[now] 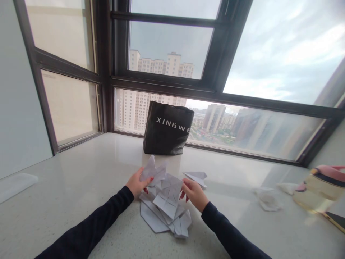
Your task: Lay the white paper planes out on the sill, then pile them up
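Note:
My left hand (137, 181) is closed on a folded white paper (153, 170), with the thumb across its front. Another creased paper (172, 185) is pinched at its right edge by my right hand (194, 193). Below both hands lies a loose pile of folded white papers (155, 218), overlapping one another on the pale counter (113, 233). A paper airplane (197, 177) rests just beyond my right hand, apart from the pile. Where the held papers end and the pile begins is partly hidden by overlap.
A black bag (168, 131) with white lettering stands against the window behind the papers. To the right are a crumpled clear plastic piece (268, 199), a yellowish bottle with a pink lid (319, 187) and a phone-like dark edge (334, 219). A white flat item (17, 185) lies far left.

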`<action>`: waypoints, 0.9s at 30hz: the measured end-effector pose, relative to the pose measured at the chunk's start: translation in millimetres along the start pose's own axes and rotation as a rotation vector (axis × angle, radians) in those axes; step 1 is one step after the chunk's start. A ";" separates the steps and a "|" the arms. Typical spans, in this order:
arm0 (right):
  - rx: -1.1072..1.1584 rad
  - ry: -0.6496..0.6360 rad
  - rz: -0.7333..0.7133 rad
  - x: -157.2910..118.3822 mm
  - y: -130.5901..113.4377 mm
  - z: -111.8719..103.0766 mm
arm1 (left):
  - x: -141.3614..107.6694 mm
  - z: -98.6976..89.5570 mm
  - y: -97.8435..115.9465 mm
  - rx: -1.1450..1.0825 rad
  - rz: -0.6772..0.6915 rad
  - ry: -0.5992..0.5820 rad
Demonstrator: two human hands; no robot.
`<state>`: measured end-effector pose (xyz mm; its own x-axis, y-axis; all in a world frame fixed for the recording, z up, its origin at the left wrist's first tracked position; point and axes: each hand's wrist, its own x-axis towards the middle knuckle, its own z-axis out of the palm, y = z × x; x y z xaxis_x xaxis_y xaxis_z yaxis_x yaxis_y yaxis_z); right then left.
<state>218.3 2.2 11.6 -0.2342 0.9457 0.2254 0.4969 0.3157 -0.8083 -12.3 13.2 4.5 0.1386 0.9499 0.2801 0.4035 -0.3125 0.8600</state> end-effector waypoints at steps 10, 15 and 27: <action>-0.763 0.303 0.021 13.2 57.8 -63.1 | -6.4 3.1 1.7 0.556 0.123 0.123; -0.775 0.001 0.134 6.7 64.1 -47.3 | -29.3 24.8 8.7 0.567 0.195 -0.210; 0.167 -0.097 0.118 -9.9 -23.3 7.3 | -21.7 39.1 -2.4 0.385 0.358 -0.230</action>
<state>202.9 -15.1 24.2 -0.2661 0.9609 0.0765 0.3824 0.1781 -0.9067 19.1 -6.9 -20.3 0.5028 0.7722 0.3885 0.5899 -0.6350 0.4988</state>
